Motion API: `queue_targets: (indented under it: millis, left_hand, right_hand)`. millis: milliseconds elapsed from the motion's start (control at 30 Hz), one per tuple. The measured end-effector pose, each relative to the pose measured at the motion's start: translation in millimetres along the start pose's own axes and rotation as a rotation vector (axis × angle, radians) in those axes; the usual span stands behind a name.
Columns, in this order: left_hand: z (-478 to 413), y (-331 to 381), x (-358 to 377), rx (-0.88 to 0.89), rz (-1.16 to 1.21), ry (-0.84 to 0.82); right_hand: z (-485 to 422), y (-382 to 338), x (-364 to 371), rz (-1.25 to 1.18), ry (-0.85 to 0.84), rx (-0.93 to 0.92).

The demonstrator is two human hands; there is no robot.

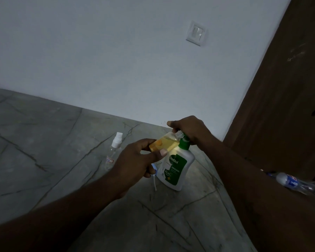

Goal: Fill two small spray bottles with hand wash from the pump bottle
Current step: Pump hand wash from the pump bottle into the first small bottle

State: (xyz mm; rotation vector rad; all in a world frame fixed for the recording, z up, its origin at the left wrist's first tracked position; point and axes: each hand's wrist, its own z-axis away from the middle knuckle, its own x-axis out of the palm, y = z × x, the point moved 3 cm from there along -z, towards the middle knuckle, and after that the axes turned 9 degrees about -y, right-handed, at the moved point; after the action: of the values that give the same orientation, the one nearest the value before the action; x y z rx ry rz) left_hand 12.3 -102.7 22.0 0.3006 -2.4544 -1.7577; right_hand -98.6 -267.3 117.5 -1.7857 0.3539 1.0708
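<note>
Grey veined stone tabletop against a pale wall bearing a white switch plate; brown wooden panel at right. Dettol pump bottle — white, green label and collar — upright on the tabletop. Right hand over its pump head, fingers clenched around the top. Left hand, fingers grasping a small bottle of yellow liquid, tilted, its mouth at the pump nozzle. Clear spray bottle with white sprayer, upright, just left. Loose sprayer tube below the left hand. Plastic water bottle lying at far right.
</note>
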Motion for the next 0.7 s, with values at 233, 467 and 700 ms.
queue_targets:
  millis: [233, 467, 700]
  left_hand:
    - [-1, 1, 0, -0.002, 0.024, 0.005]
    - [-1, 2, 0, 0.003, 0.052, 0.004]
    - [-1, 0, 0, -0.007, 0.041, -0.003]
  right_hand:
    - [0, -7, -10, 0.089, 0.032, -0.021]
    - [1, -1, -3, 0.003, 0.004, 0.017]
    - [-3, -1, -3, 0.065, 0.017, 0.012]
